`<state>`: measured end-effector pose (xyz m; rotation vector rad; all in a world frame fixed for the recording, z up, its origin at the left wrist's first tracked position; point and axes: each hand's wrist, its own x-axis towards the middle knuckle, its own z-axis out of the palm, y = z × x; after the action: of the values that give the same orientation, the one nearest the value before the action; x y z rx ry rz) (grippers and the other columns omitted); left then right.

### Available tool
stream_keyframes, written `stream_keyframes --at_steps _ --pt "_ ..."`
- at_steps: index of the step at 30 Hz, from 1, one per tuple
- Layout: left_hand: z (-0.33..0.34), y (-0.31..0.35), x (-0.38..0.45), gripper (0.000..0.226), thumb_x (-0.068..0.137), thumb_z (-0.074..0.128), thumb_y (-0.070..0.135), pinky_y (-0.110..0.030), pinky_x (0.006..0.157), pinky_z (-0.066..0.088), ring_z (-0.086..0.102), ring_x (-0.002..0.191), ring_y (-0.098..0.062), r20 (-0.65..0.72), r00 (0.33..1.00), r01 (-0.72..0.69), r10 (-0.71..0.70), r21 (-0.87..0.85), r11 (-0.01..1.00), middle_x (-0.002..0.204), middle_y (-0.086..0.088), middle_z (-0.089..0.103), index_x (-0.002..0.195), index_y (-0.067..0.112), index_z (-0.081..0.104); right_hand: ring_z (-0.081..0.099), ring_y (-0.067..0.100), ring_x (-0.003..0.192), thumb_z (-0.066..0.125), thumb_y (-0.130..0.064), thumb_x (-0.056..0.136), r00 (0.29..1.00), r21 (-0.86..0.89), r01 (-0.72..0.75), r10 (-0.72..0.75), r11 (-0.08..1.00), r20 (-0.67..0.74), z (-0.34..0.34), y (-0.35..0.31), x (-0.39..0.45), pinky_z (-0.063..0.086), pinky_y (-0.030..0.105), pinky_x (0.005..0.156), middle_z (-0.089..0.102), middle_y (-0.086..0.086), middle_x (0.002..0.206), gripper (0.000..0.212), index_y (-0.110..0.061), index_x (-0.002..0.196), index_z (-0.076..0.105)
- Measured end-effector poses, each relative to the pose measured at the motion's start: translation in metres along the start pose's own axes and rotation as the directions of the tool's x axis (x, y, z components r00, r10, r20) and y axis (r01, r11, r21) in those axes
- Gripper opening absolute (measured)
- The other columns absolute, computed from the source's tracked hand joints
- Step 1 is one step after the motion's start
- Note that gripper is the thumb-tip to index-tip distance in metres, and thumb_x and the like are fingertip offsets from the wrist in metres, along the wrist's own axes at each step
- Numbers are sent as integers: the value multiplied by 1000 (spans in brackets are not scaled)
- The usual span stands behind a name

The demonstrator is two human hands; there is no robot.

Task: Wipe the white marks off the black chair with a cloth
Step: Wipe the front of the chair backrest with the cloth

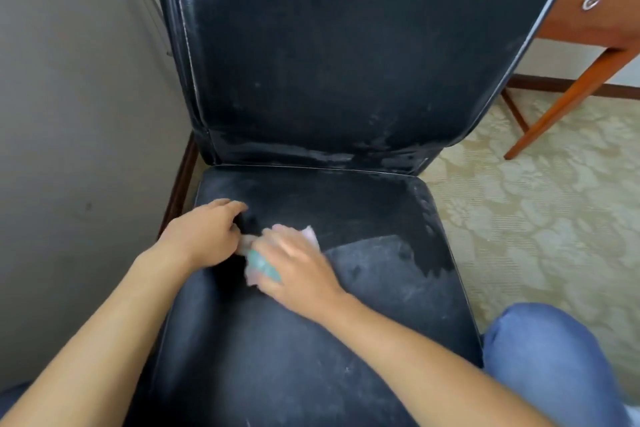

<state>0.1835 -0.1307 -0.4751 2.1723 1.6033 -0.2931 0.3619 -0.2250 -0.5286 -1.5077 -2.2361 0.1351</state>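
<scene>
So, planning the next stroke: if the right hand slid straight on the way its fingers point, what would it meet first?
Probably the left hand, which rests on the seat just beyond the right hand and its cloth; depth is unclear.

Glossy black leather-look chair point(346, 62), soft cloth point(259, 262), polished wooden desk point(588, 24).

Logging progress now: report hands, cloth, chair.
Right hand presses cloth flat on seat. Left hand rests beside it, grip unclear. Chair shows white marks. Nothing blocking.
</scene>
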Motion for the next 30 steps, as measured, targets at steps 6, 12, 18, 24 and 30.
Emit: stream_keyframes --at_steps 6,12,18,24,30 --pt "80 36 -1 86 90 5 84 -61 125 -10 -25 154 -48 48 999 -24 16 160 987 171 -7 -28 162 43 -18 57 27 113 54 -44 93 573 -27 -801 753 598 -323 -74 190 -84 46 43 92 63 0 116 35 -32 126 61" --pt "85 24 10 72 96 -7 75 -63 125 5 -4 160 -42 -140 985 -81 99 127 989 176 4 -3 163 51 3 55 22 94 41 -26 98 990 77 -54 64 996 -127 3 -14 -56 42 33 89 57 6 107 23 -12 101 60" --pt "96 14 13 70 91 -11 77 -61 122 -14 -18 160 -26 -202 977 -53 75 111 992 173 15 -12 158 59 -6 55 18 107 53 -33 89 949 -109 -307 295 946 -110 -42 97 -92 42 47 82 54 -13 109 28 -35 117 59" --pt "102 15 13 68 93 -11 76 -67 120 -11 -20 160 -28 -254 966 -12 43 124 992 173 12 -14 158 58 -9 57 27 104 48 -41 93 622 110 -764 771 636 -134 -53 217 -13 44 37 85 56 3 119 29 -28 117 57" --pt "111 15 14 68 100 0 74 -70 121 -3 -3 162 -31 -291 956 3 42 154 988 175 7 4 163 51 8 51 35 116 59 -33 94 391 -37 -919 896 393 -208 4 179 88 34 47 110 57 11 122 32 -12 118 55"
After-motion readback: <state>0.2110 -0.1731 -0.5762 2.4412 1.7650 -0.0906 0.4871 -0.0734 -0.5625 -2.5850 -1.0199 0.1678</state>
